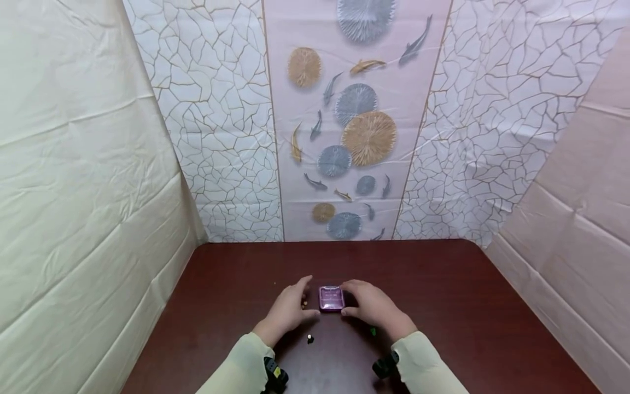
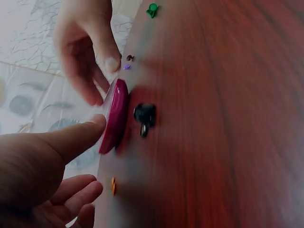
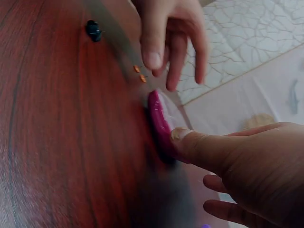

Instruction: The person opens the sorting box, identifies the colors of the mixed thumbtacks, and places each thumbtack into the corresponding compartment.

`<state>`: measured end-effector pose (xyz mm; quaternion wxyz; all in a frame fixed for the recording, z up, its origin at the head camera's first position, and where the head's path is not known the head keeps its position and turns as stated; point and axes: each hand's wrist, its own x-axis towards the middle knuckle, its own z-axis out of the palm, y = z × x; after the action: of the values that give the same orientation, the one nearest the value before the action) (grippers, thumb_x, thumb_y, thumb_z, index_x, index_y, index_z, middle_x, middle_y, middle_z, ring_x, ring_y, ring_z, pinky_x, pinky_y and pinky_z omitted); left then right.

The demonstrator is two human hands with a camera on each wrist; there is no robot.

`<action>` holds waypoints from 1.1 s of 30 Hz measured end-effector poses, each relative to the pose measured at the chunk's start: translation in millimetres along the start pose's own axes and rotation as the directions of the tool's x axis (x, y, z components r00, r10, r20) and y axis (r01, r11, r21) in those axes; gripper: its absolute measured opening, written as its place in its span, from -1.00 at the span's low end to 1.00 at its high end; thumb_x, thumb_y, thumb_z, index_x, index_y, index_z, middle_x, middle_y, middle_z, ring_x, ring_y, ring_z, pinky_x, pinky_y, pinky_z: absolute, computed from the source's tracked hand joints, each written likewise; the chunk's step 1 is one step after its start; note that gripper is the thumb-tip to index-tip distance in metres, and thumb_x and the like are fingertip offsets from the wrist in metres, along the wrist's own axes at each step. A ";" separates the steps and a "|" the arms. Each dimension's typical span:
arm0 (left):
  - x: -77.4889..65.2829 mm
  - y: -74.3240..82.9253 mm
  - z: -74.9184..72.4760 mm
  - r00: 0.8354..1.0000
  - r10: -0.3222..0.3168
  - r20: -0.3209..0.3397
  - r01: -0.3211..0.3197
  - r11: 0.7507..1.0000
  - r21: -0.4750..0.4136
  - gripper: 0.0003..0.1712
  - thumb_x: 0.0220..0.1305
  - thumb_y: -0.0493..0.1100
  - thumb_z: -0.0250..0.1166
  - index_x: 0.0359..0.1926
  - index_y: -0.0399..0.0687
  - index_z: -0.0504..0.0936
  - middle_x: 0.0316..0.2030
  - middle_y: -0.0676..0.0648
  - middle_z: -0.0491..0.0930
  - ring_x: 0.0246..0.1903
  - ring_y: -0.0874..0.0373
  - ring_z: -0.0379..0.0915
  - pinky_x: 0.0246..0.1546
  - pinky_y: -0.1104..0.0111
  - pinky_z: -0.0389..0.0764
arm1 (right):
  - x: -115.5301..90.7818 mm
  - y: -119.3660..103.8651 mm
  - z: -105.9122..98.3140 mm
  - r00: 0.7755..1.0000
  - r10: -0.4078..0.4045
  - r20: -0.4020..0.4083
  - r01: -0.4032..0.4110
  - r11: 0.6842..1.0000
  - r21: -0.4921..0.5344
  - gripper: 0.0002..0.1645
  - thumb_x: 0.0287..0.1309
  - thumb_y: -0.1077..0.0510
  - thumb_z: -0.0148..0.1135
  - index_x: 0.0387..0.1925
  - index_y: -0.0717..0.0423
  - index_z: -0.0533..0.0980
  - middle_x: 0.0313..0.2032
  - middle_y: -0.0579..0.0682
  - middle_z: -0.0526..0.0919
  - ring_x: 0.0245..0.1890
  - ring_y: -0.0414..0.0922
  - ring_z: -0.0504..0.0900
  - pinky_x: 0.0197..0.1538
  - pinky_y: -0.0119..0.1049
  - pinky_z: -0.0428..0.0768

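A small magenta-purple box (image 1: 331, 299) with a clear-looking lid lies flat on the table between both hands. My left hand (image 1: 287, 307) is at its left side, thumb and fingers apart and loosely bent, nothing in its grasp. On the opposite side my right hand (image 1: 376, 306) spreads its thumb and fingers near the box's right edge; whether they touch it I cannot tell. Two small orange pieces (image 3: 143, 78) lie by the left fingers. A small black piece (image 2: 144, 116) sits on the near side of the box. Beside the right wrist is a green piece (image 1: 373, 331).
The dark red-brown table (image 1: 236, 262) has a patterned cloth (image 1: 231, 137) hanging behind it and plain pale cloths at both sides. A tiny purple piece (image 2: 127, 67) and a small dark piece (image 2: 130, 58) lie close to the right hand.
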<state>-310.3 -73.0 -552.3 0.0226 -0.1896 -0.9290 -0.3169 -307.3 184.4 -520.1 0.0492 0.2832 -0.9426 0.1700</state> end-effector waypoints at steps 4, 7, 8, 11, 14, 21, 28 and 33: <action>3.8 5.0 13.1 0.999 0.017 0.045 -0.016 0.999 -0.034 0.14 -0.06 0.07 0.56 0.49 0.06 0.14 0.22 -0.15 0.53 -0.01 0.09 0.53 -0.03 0.14 0.63 | -0.9 -0.1 7.8 0.999 -0.014 0.035 0.015 1.000 -0.007 -0.31 0.02 -0.11 0.46 0.17 0.06 0.53 0.11 0.04 0.63 0.10 -0.08 0.52 0.13 0.03 0.56; 4.1 6.0 20.3 0.998 0.016 0.055 -0.015 1.000 -0.028 0.14 -0.06 0.05 0.57 0.49 0.03 0.16 0.24 -0.13 0.51 -0.01 0.12 0.53 -0.03 0.16 0.63 | -1.5 -0.6 10.0 0.999 -0.029 0.038 0.029 1.000 0.004 -0.35 0.02 -0.08 0.47 0.13 0.07 0.56 0.08 0.04 0.66 0.07 -0.08 0.54 0.11 0.03 0.58; 4.2 5.8 22.0 0.998 0.018 0.052 -0.017 1.000 -0.023 0.13 -0.06 0.04 0.57 0.48 0.02 0.17 0.23 -0.12 0.52 -0.02 0.13 0.53 -0.04 0.17 0.63 | -1.3 -0.8 10.5 0.999 -0.036 0.035 0.036 0.999 0.004 -0.37 0.03 -0.08 0.46 0.12 0.07 0.56 0.07 0.04 0.67 0.06 -0.08 0.55 0.10 0.02 0.58; 5.2 5.3 24.7 0.999 0.022 0.038 -0.021 1.000 -0.004 0.09 -0.05 0.04 0.57 0.47 0.02 0.21 0.20 -0.07 0.54 -0.06 0.17 0.52 -0.07 0.20 0.64 | 0.0 -1.5 11.7 0.998 -0.061 0.027 0.062 0.998 -0.003 -0.40 0.04 -0.09 0.45 0.10 0.06 0.58 0.06 0.02 0.68 0.06 -0.09 0.55 0.10 0.01 0.59; 7.7 5.0 24.9 0.999 0.041 0.012 -0.041 0.999 0.020 0.04 -0.05 0.07 0.56 0.43 0.02 0.27 0.14 -0.04 0.57 -0.11 0.19 0.51 -0.12 0.21 0.64 | 1.2 -1.4 12.2 0.997 -0.072 0.017 0.072 0.997 -0.032 -0.39 0.06 -0.11 0.44 0.12 0.05 0.58 0.07 0.02 0.67 0.08 -0.08 0.54 0.10 0.01 0.58; 15.0 2.9 25.7 0.999 0.032 -0.010 -0.032 0.999 0.039 -0.04 -0.12 0.14 0.58 0.32 0.10 0.38 0.06 0.03 0.59 -0.17 0.23 0.46 -0.14 0.22 0.62 | 2.6 3.3 11.4 0.997 -0.077 -0.001 0.076 0.995 -0.057 -0.40 0.08 -0.12 0.42 0.12 0.03 0.58 0.08 0.00 0.66 0.09 -0.07 0.52 0.10 0.01 0.58; 22.7 2.2 26.4 1.000 0.002 0.003 -0.002 1.000 0.025 -0.07 -0.15 0.16 0.59 0.27 0.12 0.41 0.08 0.02 0.57 -0.15 0.20 0.42 -0.10 0.16 0.58 | 7.7 12.3 5.8 0.995 -0.102 0.016 0.101 0.995 0.019 -0.50 0.19 -0.06 0.33 0.12 0.05 0.58 0.06 0.01 0.68 0.06 -0.09 0.54 0.11 0.03 0.56; 30.3 3.6 26.3 1.000 -0.009 0.005 0.009 1.000 0.011 -0.08 -0.17 0.14 0.60 0.25 0.10 0.43 0.05 0.00 0.59 -0.09 0.14 0.41 -0.06 0.11 0.57 | 15.7 20.6 1.8 0.997 -0.068 0.024 0.066 0.994 0.089 -0.60 0.32 -0.04 0.20 0.10 0.03 0.60 0.00 -0.03 0.71 0.00 -0.14 0.58 0.07 0.02 0.59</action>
<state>-335.0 -44.4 -566.3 0.0199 -0.1861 -0.9317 -0.3114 -331.8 191.8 -524.9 0.0295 0.3190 -0.9247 0.2058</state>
